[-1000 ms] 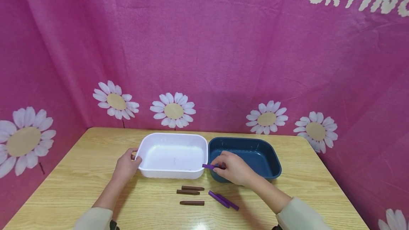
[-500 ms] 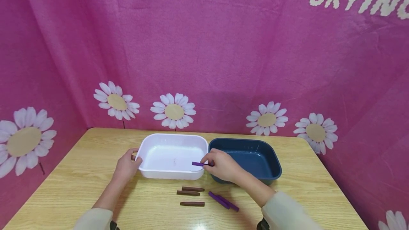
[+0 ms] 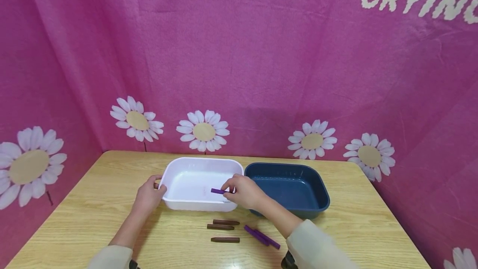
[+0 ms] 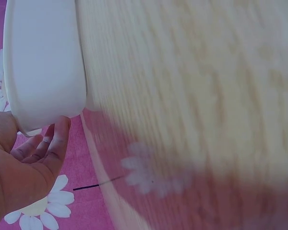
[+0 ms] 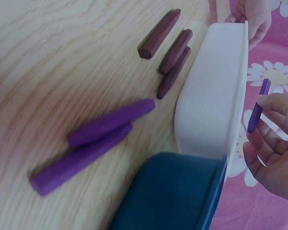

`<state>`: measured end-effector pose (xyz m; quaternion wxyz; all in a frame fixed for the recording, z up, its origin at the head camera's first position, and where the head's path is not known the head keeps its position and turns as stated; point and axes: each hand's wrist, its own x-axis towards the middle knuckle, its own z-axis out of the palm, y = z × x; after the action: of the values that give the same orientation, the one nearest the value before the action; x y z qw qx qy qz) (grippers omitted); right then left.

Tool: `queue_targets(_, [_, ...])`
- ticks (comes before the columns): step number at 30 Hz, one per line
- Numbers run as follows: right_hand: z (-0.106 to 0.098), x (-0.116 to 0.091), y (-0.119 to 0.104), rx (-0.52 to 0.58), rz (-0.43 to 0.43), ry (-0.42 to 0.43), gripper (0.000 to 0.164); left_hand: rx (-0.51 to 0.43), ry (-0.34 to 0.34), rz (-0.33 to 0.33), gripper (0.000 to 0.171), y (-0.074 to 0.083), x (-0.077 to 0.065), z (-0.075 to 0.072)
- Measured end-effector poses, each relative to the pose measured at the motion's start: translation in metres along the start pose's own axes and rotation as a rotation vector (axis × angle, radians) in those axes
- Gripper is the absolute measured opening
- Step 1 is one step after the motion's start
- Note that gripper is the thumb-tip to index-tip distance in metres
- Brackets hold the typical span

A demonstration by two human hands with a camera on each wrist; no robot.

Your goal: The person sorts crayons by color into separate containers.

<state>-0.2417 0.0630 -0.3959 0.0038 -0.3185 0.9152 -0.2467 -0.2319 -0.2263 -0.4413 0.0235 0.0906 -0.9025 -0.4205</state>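
Over the right part of the white plastic tub (image 3: 198,206), my right hand (image 3: 244,193) pinches a purple crayon (image 3: 217,191) between thumb and fingertips. In the right wrist view this crayon (image 5: 259,105) stands slanted, above the tub's rim. My left hand (image 3: 147,195) grips the tub's left end, thumb over the rim and the other fingers against the outer wall. The left wrist view shows those fingers (image 4: 60,139) on the white wall. Two more purple crayons (image 3: 261,237) lie side by side on the table, to the right of three brown crayons (image 3: 225,240).
A dark blue tub (image 3: 293,194) stands right beside the white one, under my right forearm. Both tubs sit on a wooden table (image 3: 358,219), in front of a pink cloth (image 3: 239,74) printed with daisies. The loose crayons lie in front of the tubs.
My right hand has moved left with the purple crayon, from above the blue tub's left end to above the white tub. My left hand has stayed at the white tub's rim.
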Motion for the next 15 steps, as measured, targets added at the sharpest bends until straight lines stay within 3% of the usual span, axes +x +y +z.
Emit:
queue_targets(7, [0.009,0.008,-0.004,0.007,-0.002,-0.007,0.014,0.006,0.013,0.005,0.049,0.000,-0.001,0.001])
queue_targets(15, [0.018,0.015,-0.001,0.024,0.067,-0.016,0.013,0.010,0.030,0.034,0.048,0.000,-0.002,0.000])
